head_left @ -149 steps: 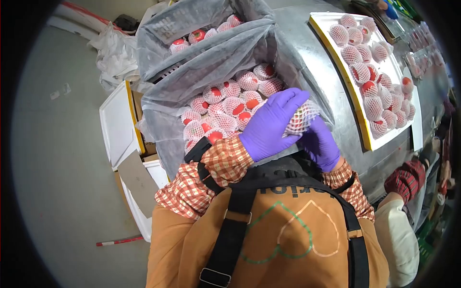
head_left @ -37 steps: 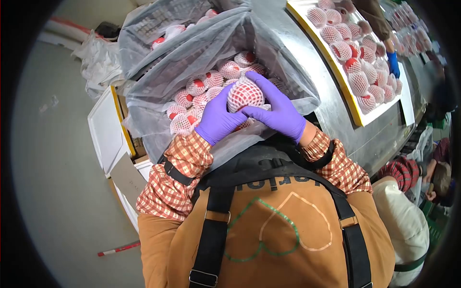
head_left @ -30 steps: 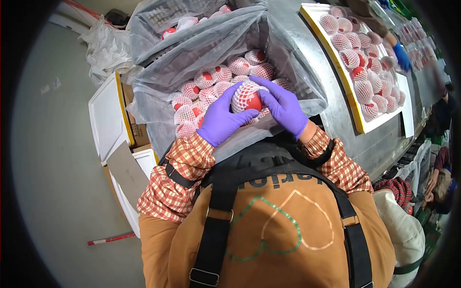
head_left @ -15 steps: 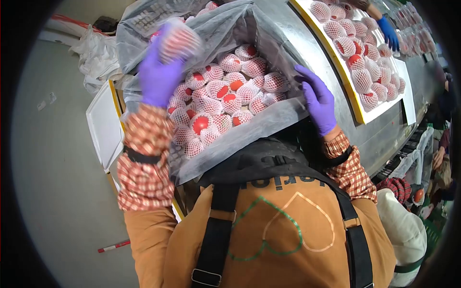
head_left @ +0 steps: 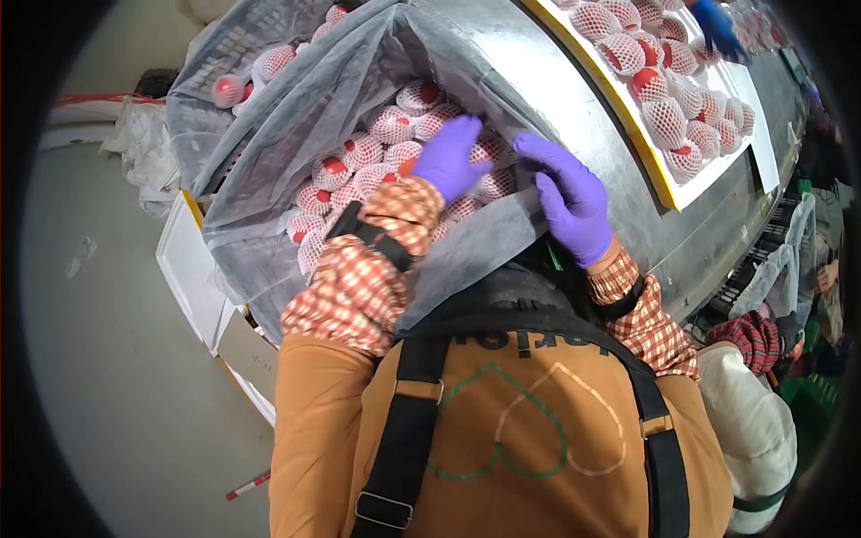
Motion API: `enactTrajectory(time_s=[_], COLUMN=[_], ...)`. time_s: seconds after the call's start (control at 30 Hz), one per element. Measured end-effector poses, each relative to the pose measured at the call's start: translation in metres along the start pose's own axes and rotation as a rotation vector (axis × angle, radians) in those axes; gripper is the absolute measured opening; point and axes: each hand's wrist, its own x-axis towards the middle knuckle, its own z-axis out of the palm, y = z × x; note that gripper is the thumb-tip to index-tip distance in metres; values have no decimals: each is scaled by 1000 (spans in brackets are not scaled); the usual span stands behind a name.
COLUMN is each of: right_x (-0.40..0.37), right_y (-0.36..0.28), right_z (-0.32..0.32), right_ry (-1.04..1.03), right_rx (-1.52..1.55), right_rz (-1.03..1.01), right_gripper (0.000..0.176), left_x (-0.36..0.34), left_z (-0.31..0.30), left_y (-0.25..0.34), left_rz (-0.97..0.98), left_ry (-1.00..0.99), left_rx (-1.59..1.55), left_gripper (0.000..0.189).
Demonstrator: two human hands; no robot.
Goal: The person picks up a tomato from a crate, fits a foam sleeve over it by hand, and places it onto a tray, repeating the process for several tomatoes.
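My left hand [head_left: 448, 161], in a purple glove, reaches into a box lined with a translucent grey plastic liner [head_left: 475, 242]. Its fingers and thumb curl around a net-wrapped red fruit [head_left: 492, 154] at the box's right side, partly hidden by the hand. Around it lie several more red fruits in white foam nets [head_left: 363, 151]. My right hand [head_left: 574, 202], also purple-gloved, rests at the liner's right corner. Its thumb and fingers are apart, with nothing held between them.
A second lined crate [head_left: 202, 117] with netted fruits stands behind. On the metal table [head_left: 574, 90], a yellow-edged white tray [head_left: 665, 193] holds more netted fruits. Another person's blue-gloved hand [head_left: 717, 34] is above it. White boxes [head_left: 193, 260] stand at the left.
My left hand has moved right and down into the lined box with the netted fruit it held above the left side. My right hand stays by the liner's corner. The view has shifted slightly.
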Motion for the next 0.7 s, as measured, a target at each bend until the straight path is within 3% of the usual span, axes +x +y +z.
enactTrajectory(time_s=[0.03,0.23,0.3,0.37,0.43,0.5,0.57,0.6,0.7], right_x=[0,5,4,5,7,12,16,16,21], right_y=[1,1,0,0,-3,-12,-26,-29,-41], right_z=[1,-2,-3,2,5,11,19,25,51], right_ry=[4,3,-14,50,38,20,-116,-214,-226], right_rx=[-3,-125,-190,-159,-208,-256,-462,-437,-346], right_rz=[-22,-58,-79,-27,-14,-6,-60,-33,-105], right_gripper=[37,36,35,34,35,38,54,74,82], left_x=[-1,8,4,1,-4,-20,-30,-36,-64], left_z=[4,31,25,7,-31,-53,-84,-95,-109], left_y=[16,2,0,4,21,30,54,62,70], left_rz=[-103,-300,-389,-393,-708,-717,-744,-720,-588], left_ry=[-158,-333,3,46,-192,-160,-71,-58,-8], left_rx=[142,145,-137,-185,-1325,-1371,-1481,-1454,-1340], left_gripper=[69,79,79,69,53,48,46,46,49])
